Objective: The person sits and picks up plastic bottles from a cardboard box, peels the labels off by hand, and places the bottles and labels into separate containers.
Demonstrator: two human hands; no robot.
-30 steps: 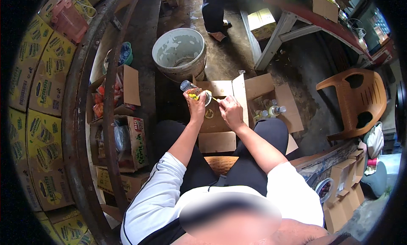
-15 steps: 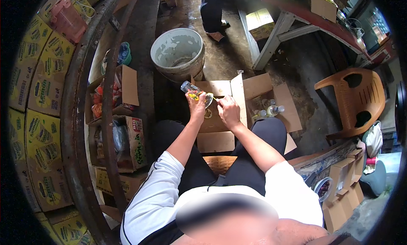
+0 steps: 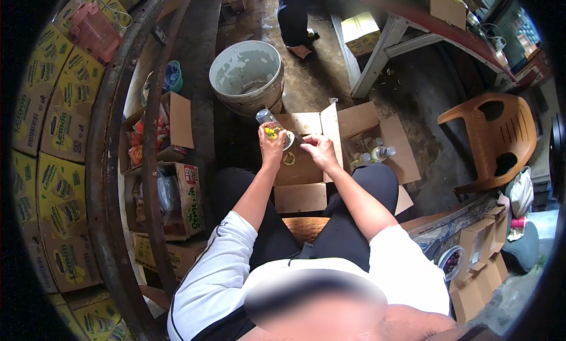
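Observation:
My left hand [image 3: 270, 141] grips a clear bottle [image 3: 265, 117] with a red and yellow label, tilted so its top points away from me and up-left. A pale rim or ring shows at its lower end. My right hand [image 3: 319, 150] is pinched on a thin object beside that end; I cannot make out what it is. Both hands are above an open cardboard box [image 3: 298, 194], where a small pale ring [image 3: 289, 158] lies. To the right, several bottles [image 3: 383, 153] stand in another open box [image 3: 401, 152].
Beyond are a large worn bucket [image 3: 224, 75] and a person's dark-clothed leg [image 3: 292, 16]. A rusty metal rail [image 3: 112, 164], stacked yellow cartons [image 3: 65, 223] and filled boxes [image 3: 188, 123] line the left. A wooden table [image 3: 401, 40] and brown plastic chair [image 3: 501, 140] are on the right.
The bottle in my left hand has tilted slightly more upright. My right hand has shifted a little away from it, and the thin yellow object at its fingers now looks darker.

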